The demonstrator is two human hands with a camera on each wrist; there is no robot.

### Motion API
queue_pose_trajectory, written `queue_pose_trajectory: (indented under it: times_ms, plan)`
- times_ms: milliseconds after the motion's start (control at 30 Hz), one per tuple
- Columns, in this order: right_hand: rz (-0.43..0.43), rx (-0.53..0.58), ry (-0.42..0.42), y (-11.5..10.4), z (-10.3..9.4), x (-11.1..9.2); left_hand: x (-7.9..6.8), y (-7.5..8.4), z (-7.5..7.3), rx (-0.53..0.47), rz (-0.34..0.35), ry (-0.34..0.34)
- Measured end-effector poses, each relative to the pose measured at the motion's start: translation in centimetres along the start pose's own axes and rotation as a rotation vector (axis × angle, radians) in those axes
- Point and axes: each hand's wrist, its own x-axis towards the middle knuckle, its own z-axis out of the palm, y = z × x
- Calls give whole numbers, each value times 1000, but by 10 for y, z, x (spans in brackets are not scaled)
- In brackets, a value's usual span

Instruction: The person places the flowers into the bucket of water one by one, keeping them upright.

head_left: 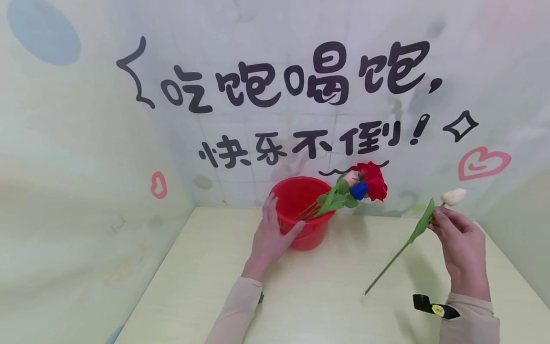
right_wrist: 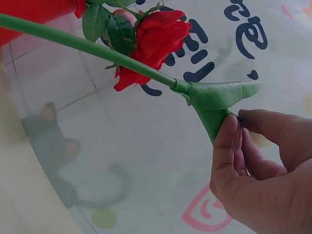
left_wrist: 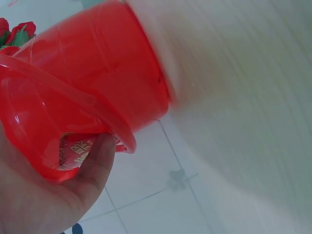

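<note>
A red plastic bucket [head_left: 307, 236] stands on the table, its handle hanging down the side in the left wrist view. My left hand [head_left: 269, 239] holds it at the left side, fingers along the rim and thumb [left_wrist: 97, 161] against the outer wall. Artificial flowers lean rightward out of the bucket: a red rose [head_left: 373, 181], a blue bloom [head_left: 358, 190] and a pink one [head_left: 351, 178]. To the right, my right hand [head_left: 464, 243] pinches a white tulip [head_left: 453, 197] by its stem, just below the bloom. Its green stem [right_wrist: 97, 48] slants down leftward, apart from the bucket.
The pale table [head_left: 193, 286] meets a printed cloth backdrop [head_left: 240, 38] with dark lettering behind the bucket. More cloth [head_left: 64, 191] hangs along the left side. A black wrist strap [head_left: 436, 308] is on the right sleeve.
</note>
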Motion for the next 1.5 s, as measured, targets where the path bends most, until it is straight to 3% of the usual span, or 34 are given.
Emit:
queue_pose_trajectory:
  times_ms: [400, 667, 1000, 1500]
  plan:
    - [-48, 52, -35, -2, 23, -4, -1, -3, -1, 6, -3, 5]
    - [-38, 72, -70, 4, 21, -5, -3, 1, -2, 3, -13, -3]
    - [-38, 94, -66, 7, 25, -6, -1, 0, 0, -5, -18, -11]
    - [-61, 117, -39, 6, 54, -7, 0, -2, 1, -7, -8, -2]
